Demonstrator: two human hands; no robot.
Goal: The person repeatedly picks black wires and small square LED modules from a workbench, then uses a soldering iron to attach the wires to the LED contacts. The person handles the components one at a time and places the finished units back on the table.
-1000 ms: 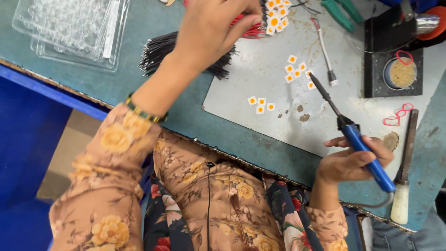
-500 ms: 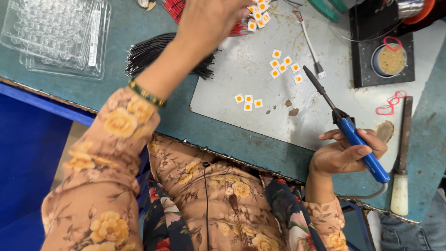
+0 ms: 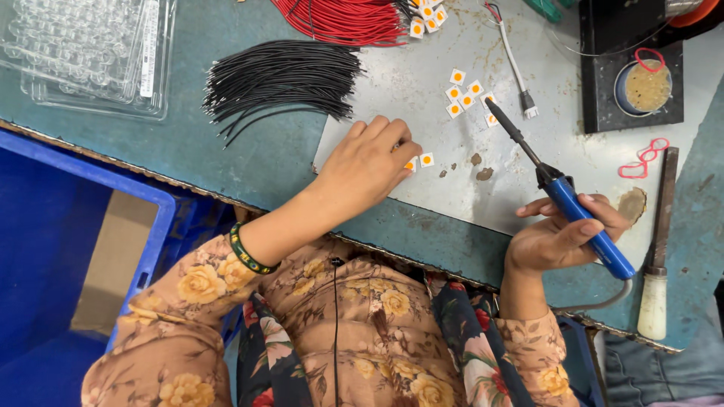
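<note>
My right hand (image 3: 562, 237) grips a blue-handled soldering iron (image 3: 581, 215), its dark tip pointing up-left toward a small cluster of white square chips with orange centres (image 3: 466, 96). My left hand (image 3: 366, 162) rests on the grey work plate (image 3: 460, 196), fingertips on two of the same chips (image 3: 419, 161) near the plate's front. A bundle of black wires (image 3: 283, 79) lies just behind the left hand, and a bundle of red wires (image 3: 343, 19) lies farther back.
A clear plastic tray (image 3: 90, 53) sits at the far left. A dark stand with a round tin (image 3: 641, 84) is at the back right, red loops (image 3: 641, 162) and a wooden-handled file (image 3: 656, 249) beside it. A blue crate (image 3: 45, 249) stands below the table edge.
My left hand has come back from the far red wires down to the chips at the plate's front. The right hand still holds the soldering iron in much the same place.
</note>
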